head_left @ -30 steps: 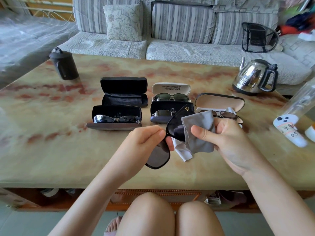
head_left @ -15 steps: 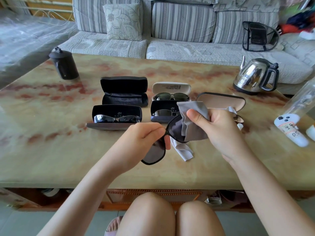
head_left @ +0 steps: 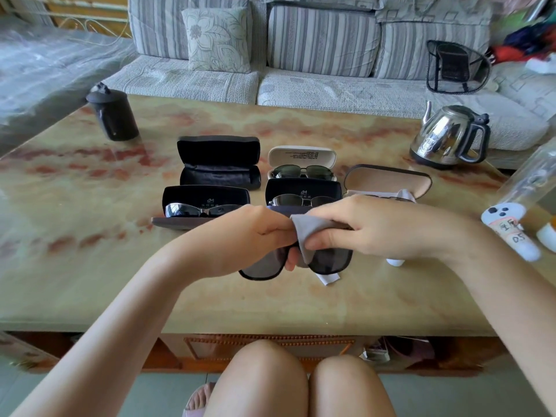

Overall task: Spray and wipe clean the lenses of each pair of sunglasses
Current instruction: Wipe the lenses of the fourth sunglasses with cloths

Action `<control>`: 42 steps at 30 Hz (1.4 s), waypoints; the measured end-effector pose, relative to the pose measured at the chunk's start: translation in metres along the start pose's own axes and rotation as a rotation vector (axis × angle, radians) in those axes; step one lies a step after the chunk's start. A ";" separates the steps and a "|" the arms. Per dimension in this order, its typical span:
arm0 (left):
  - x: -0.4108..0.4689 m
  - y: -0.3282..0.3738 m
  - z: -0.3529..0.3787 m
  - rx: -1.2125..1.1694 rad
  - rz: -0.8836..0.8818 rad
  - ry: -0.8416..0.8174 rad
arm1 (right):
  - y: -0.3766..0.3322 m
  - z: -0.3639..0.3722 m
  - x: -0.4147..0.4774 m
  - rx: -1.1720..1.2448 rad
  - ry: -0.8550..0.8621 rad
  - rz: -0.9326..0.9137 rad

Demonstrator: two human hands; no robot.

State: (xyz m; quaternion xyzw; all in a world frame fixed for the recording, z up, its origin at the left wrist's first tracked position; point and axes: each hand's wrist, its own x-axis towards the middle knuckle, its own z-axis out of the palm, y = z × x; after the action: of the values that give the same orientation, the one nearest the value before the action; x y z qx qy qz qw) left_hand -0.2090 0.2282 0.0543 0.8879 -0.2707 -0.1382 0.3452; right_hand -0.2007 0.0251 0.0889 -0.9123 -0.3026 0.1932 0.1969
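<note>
- Grey cloth (head_left: 302, 233) is folded over the top rim of the black sunglasses (head_left: 261, 267). The right hand (head_left: 373, 227) pinches it there, knuckles up, with the thumb on the near face of the lens and the fingers curled over the far side.
- Just left of the cloth, the left hand (head_left: 255, 233) grips the same frame. Its fingers curl over the top edge, and a fingertip shows below, between the two lenses.
- Both hands meet at the cloth, with the forearms coming in from the near corners.
- One pair is in the grip, held clear above the table (head_left: 90, 266), its lenses hanging below the hands.
- Five open cases lie on the table beyond the grip:
- a black case (head_left: 218, 164) at back left, showing only dark lining;
- a white case (head_left: 301, 156) straight behind, with one pair in it;
- a front-left case (head_left: 204, 195) with one mirrored pair;
- a middle case (head_left: 304, 188) directly behind the knuckles, with one pair;
- a tan-lined case (head_left: 388, 180) behind the right hand, which hides its contents.
- That makes four pairs of sunglasses in view.
- One white slip (head_left: 329, 278) lies on the table under the grip, and one small white cap (head_left: 395, 261) lies just right of it.
- One kettle (head_left: 448, 139) stands far beyond to the right, and one dark canister (head_left: 112, 115) far beyond to the left.
- One clear bottle (head_left: 523, 188) lies well to the right.
</note>
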 end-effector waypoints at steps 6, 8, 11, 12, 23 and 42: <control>-0.002 0.003 -0.001 -0.028 0.015 -0.033 | -0.011 -0.006 -0.001 0.266 -0.140 -0.020; 0.000 0.004 -0.001 -0.020 0.008 -0.023 | -0.009 -0.004 0.001 0.275 -0.055 -0.015; 0.001 0.007 0.000 0.060 -0.005 -0.017 | -0.006 0.000 0.002 0.185 -0.021 0.016; 0.001 0.009 0.000 0.055 0.004 -0.021 | -0.005 0.001 0.002 0.186 -0.022 0.020; -0.004 0.006 -0.006 -0.001 0.034 -0.041 | 0.022 -0.016 -0.019 0.365 -0.045 -0.052; -0.004 -0.006 0.007 -0.212 0.020 0.249 | 0.019 0.060 -0.016 1.015 0.735 0.023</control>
State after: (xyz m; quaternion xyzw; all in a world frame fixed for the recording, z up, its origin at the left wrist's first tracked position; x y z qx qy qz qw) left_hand -0.2127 0.2303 0.0453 0.8541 -0.2184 -0.0515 0.4692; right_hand -0.2317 0.0154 0.0328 -0.7151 -0.0759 -0.0114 0.6947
